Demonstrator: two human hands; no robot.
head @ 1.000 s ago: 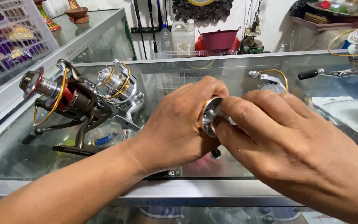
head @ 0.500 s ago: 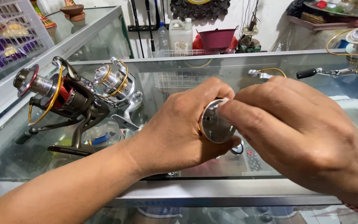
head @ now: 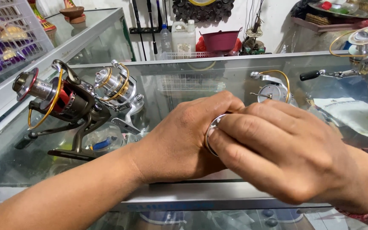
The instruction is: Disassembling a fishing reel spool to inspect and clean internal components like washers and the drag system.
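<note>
Since a moment ago our right hand [head: 286,153] is covering more of the round silver reel part [head: 211,135]. Above the glass bench [head: 192,85], our left hand [head: 184,140] is cupping it, both sets of fingers [head: 235,127] closing around it, face pointing right.

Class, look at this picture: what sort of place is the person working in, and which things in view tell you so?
Probably a fishing-tackle shop or reel repair bench. Spinning reels stand on a glass counter, another reel sits at the right, and both hands hold a small round metal part.
</note>
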